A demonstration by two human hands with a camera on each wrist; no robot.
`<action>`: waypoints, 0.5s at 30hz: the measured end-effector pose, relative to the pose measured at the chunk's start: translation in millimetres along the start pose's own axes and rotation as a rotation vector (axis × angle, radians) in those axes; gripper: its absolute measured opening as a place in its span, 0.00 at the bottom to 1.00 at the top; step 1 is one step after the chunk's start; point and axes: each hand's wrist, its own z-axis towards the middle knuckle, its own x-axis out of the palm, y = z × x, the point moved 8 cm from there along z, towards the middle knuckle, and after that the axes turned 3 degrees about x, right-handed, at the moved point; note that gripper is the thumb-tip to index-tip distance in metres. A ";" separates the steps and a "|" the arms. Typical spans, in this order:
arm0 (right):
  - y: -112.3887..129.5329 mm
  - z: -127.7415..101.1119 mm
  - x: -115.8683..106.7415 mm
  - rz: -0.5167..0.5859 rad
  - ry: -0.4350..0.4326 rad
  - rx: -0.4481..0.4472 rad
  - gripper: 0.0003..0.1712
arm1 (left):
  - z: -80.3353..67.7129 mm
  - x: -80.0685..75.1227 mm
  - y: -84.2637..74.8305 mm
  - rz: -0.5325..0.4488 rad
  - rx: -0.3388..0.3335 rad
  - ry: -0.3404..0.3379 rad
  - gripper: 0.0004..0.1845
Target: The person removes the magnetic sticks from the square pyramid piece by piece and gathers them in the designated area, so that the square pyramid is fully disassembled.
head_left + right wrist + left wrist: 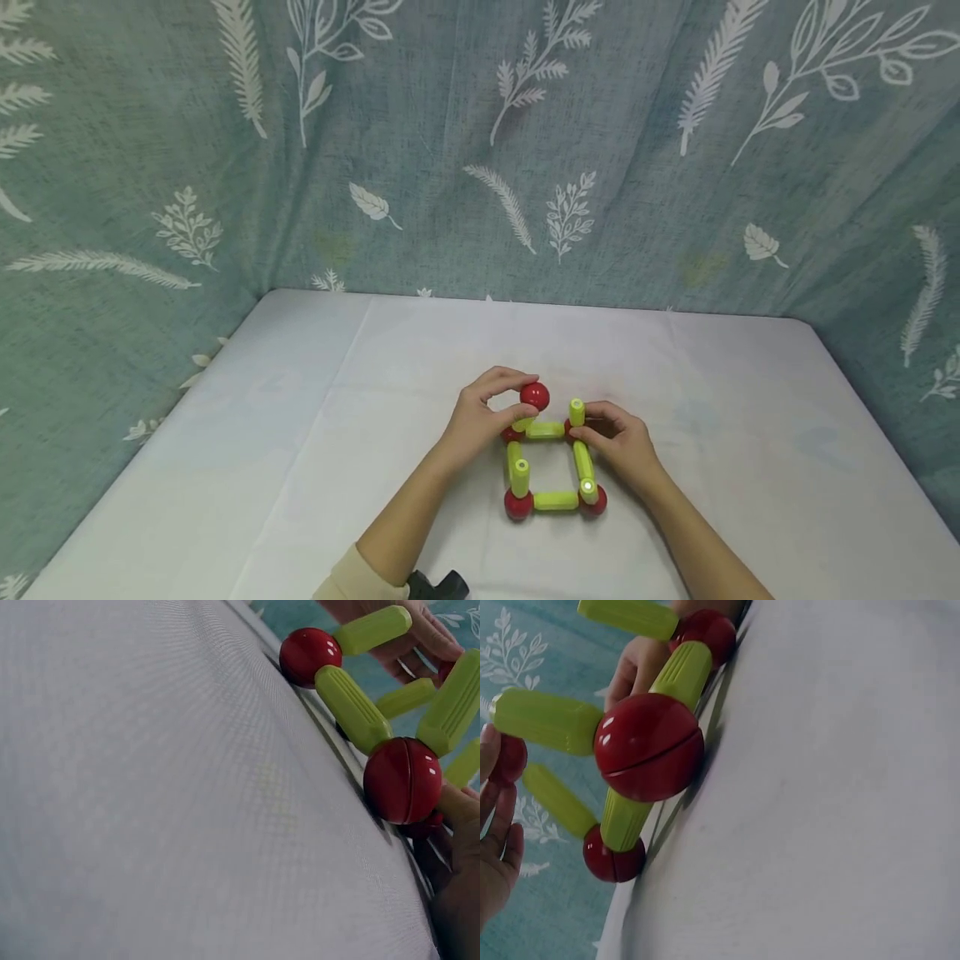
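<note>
A square of yellow-green rods (555, 501) joined by red balls lies on the table, with a rod standing up from each corner. Between thumb and fingertips, my left hand (480, 408) pinches a loose-looking red ball (535, 397) at the top of the far-left upright rod (522, 424); whether the two touch is hard to tell. My right hand (621, 437) grips the far-right corner ball (568, 430), thumb in front, beside its upright rod (577, 412). The near-left corner ball (649, 746) looms large in the left wrist view, the near-right one (403, 780) in the right wrist view.
A white cloth covers the table (360, 450). Green-blue fabric with white leaf prints (420, 167) hangs behind it and at both sides. A black object (442, 586) shows at the bottom edge by the left sleeve (360, 577).
</note>
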 end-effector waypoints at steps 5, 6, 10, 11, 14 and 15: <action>-5.2 0.0 -4.6 -0.001 -0.062 0.040 0.14 | 5.5 -12.9 12.4 0.024 -0.003 -0.081 0.22; -5.6 -0.2 -5.1 -0.002 -0.069 0.045 0.14 | 6.6 -15.9 14.9 0.031 -0.006 -0.099 0.22; -3.4 -0.8 -6.4 -0.009 -0.072 0.050 0.14 | 12.7 -27.6 28.2 0.053 -0.023 -0.149 0.21; -4.1 -0.4 -7.0 -0.012 -0.072 0.054 0.14 | 14.5 -30.3 32.5 0.059 -0.033 -0.152 0.21; -5.4 1.4 -11.0 -0.030 -0.078 0.071 0.14 | 21.1 -38.0 46.7 0.067 -0.048 -0.151 0.22; -6.2 1.8 -12.6 -0.037 -0.083 0.080 0.14 | 23.4 -40.5 51.7 0.067 -0.057 -0.149 0.23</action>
